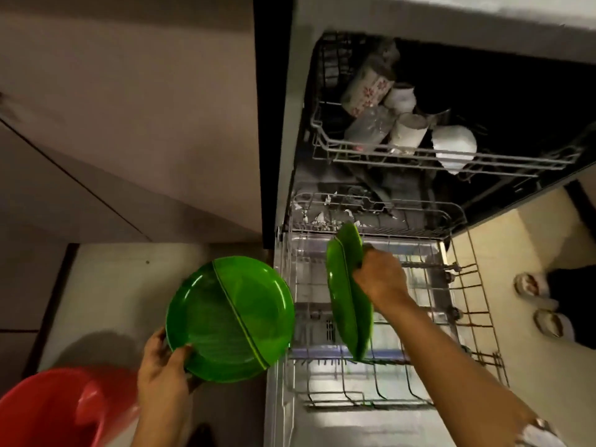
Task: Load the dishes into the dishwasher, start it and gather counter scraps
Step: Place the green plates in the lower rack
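Note:
My left hand [164,366] grips the near rim of a stack of round green plates [230,317], held flat over the floor just left of the open dishwasher. In my right hand [379,277] are two green plates [346,295] held on edge, their lower rims down among the tines of the pulled-out lower rack [477,317]. The upper rack [325,140] above it carries several cups, a patterned mug [367,88] and a white bowl [454,146].
A red plastic tub [54,411] sits on the floor at the lower left. Cabinet fronts fill the left side. Another person's feet in slippers [535,301] stand on the tiled floor right of the rack.

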The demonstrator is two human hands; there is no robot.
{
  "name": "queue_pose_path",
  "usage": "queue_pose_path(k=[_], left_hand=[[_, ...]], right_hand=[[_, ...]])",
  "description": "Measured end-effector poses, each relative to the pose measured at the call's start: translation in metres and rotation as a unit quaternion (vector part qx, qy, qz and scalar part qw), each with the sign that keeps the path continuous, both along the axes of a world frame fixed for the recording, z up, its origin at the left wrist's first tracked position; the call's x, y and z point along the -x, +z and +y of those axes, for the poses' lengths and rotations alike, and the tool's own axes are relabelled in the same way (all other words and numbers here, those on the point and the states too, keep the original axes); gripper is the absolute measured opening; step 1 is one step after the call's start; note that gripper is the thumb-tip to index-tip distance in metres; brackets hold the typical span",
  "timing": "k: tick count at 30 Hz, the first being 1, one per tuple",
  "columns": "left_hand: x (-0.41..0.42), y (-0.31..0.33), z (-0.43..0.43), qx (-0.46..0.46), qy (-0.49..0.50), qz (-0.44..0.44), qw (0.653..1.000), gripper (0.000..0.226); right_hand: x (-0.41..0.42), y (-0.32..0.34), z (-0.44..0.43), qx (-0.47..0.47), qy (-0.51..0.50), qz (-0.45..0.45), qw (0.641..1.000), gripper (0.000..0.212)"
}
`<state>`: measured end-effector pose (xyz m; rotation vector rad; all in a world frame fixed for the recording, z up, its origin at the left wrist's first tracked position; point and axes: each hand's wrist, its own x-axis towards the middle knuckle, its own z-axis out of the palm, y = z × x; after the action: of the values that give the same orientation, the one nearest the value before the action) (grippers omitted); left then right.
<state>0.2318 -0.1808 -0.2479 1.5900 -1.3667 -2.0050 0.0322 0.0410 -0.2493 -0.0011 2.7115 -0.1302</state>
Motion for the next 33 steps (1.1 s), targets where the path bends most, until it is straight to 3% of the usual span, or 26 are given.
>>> queue_pose_path(k=[8,12,20,28,33], left_hand=[[0.038,-0.054,-0.004,0.015,-0.008,0.064,0.998,0.05],[0.048,-0.069,-0.01,0.027,-0.015,0.082,0.996,0.038],[0.065,-0.076,-0.023,0.008,-0.004,0.068,0.998,0.043],[0.068,-0.081,-0.039,0.009,0.001,0.057,0.998,0.044],[0.067,-0.083,-0.043,0.003,-0.006,0.053,0.999,0.042]], right_hand=[[0.077,-0.054,-0.042,-0.03,0.061,0.089,0.994,0.036],[0.092,-0.079,-0.058,-0.05,0.088,0.091,0.991,0.037],[0.095,-0.106,-0.082,-0.044,0.1,0.086,0.99,0.031],[0.089,-0.131,-0.103,-0.025,0.111,0.076,0.991,0.058],[0.08,-0.143,-0.111,0.015,0.043,0.009,0.999,0.073]])
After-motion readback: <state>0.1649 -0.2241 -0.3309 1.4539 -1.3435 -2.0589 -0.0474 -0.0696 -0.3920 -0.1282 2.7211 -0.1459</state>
